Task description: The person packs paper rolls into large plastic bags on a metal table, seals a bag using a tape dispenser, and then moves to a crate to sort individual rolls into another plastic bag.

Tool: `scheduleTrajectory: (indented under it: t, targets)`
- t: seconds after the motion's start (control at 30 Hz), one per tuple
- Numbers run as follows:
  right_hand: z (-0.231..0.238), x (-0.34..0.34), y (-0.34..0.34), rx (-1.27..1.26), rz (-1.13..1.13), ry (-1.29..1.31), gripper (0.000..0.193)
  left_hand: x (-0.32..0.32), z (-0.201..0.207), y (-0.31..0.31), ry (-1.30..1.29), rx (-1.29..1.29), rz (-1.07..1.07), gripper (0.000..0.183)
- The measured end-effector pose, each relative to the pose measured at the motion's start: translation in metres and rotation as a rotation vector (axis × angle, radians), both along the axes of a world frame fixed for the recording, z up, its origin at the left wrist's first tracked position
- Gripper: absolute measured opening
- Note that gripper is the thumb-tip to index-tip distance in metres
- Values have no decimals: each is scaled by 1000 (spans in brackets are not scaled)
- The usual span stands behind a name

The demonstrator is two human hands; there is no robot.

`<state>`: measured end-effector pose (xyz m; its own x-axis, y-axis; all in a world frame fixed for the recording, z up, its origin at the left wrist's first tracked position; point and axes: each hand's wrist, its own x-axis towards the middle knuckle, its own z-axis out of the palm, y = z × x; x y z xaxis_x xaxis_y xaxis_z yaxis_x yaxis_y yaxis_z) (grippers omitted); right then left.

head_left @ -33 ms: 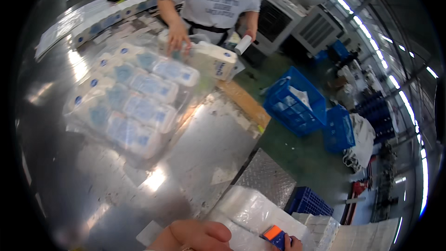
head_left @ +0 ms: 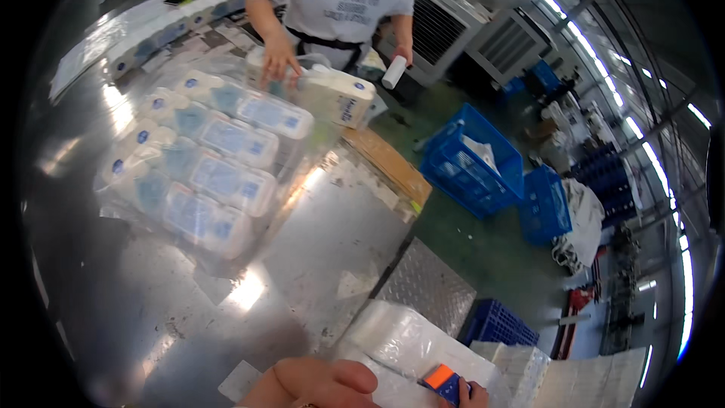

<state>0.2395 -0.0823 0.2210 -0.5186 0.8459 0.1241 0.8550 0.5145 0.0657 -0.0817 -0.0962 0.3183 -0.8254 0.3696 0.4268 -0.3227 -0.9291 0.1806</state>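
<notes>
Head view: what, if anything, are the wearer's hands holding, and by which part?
The right hand holds a blue-and-orange object by its blue lower-right end; whether the left hand holds anything cannot be told.

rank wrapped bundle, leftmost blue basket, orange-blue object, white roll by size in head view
1. Wrapped bundle
2. Leftmost blue basket
Unsure: orange-blue object, white roll; the right hand partly hides the former.
</notes>
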Motion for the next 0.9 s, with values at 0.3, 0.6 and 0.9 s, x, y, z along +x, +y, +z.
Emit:
scheduleTrajectory:
  t: [0.3, 0.6, 0.9]
  targets:
    - [-7, 22, -9, -2, -77, -23, 59, 7, -53, 47, 559, -186, -289, 55]
    - [-2, 15, 4, -4, -85, 147, 56, 110, -178, 30, 1960, -782, -205, 60]
    - [18, 93, 13, -125, -314, 749, 45, 128, -185, 17, 2184, -857, -114, 67]
